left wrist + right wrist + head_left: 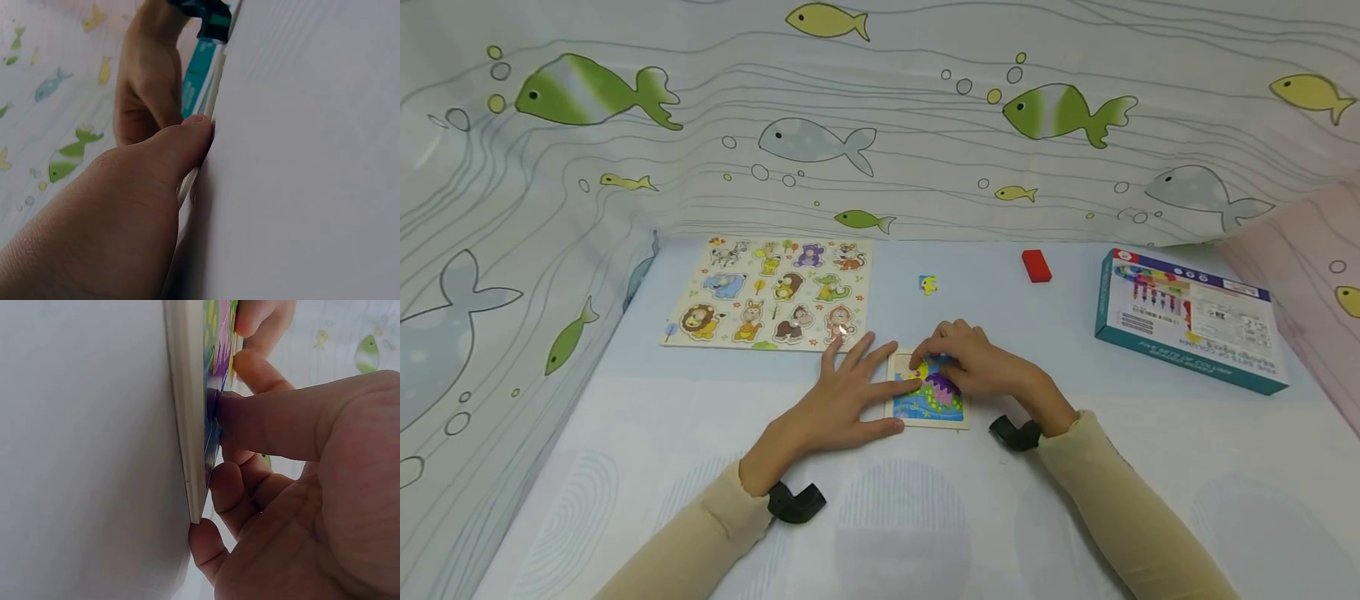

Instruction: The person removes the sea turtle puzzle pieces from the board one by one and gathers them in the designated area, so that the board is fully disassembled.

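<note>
A small jigsaw puzzle (928,408) in a pale wooden frame lies on the table, its picture blue, purple, pink and yellow. Bare wood shows at its upper left. My left hand (842,400) is spread over the puzzle's left side, one straight finger on the picture and the thumb (194,128) at the frame's near edge. Over the upper right, my right hand (973,358) has curled fingers; its thumb (262,422) and index finger pinch a blue-and-purple puzzle piece (213,403) at the picture's surface, mostly hidden by the fingers. Beyond the puzzle lies a loose yellow-and-blue puzzle piece (928,285).
A large animal puzzle board (745,321) lies at the back left, near the left fingertips. Toward the back right are a red block (1036,266) and a teal-edged flat box (1187,321). A fish-patterned curtain (925,192) closes off the table's back.
</note>
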`<state>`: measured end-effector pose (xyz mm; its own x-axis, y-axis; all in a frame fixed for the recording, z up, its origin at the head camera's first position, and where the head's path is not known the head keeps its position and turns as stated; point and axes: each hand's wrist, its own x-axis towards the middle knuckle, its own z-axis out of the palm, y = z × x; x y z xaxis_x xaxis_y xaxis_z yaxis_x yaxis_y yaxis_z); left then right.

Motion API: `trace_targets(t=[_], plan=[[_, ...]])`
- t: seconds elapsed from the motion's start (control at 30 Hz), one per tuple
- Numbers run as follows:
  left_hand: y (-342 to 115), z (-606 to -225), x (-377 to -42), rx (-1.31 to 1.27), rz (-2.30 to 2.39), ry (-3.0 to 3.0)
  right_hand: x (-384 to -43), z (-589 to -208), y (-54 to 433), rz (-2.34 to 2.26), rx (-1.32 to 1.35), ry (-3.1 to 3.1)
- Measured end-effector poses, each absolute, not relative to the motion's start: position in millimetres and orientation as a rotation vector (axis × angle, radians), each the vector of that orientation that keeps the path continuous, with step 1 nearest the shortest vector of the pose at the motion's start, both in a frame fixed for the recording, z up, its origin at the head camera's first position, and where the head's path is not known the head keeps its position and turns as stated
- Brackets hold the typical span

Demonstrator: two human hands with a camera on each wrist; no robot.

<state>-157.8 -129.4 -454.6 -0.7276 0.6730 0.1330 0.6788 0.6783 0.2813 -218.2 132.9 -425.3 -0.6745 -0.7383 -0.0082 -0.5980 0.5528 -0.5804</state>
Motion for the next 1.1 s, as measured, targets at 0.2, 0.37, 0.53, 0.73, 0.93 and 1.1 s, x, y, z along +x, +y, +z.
trace_targets(t=[0.2,0.37,0.53,0.73,0.93,1.1], plan=[[-129.2,-454.5,-158.0,-1.153,-0.489,-2.864,-217.9,-424.8,131.0,-0.761,-1.144,2.561],[-128.9,-455.2,-158.3,-1.149,-0.485,-2.858,-217.2,-422.8,128.9,-0.723,-1.113,2.568],[-128.7,-454.9,-158.4,-1.150,-0.494,-2.862,-216.7,-421.2,127.0,-0.722,-1.086,2.553],[-128.7,-456.1,-159.5,-1.142,-0.485,-2.884,-216.5,-420.1,125.7,-0.761,-1.048,2.534],[-128.8,-457.5,-160.1,-1.143,-0.518,-2.879,-217.7,-421.7,127.1,-0.809,-1.073,2.522],[-129.7,-457.0,-160.5,-1.148,-0.528,-2.884,-220.6,-426.1,130.6,-0.886,-1.085,2.488]])
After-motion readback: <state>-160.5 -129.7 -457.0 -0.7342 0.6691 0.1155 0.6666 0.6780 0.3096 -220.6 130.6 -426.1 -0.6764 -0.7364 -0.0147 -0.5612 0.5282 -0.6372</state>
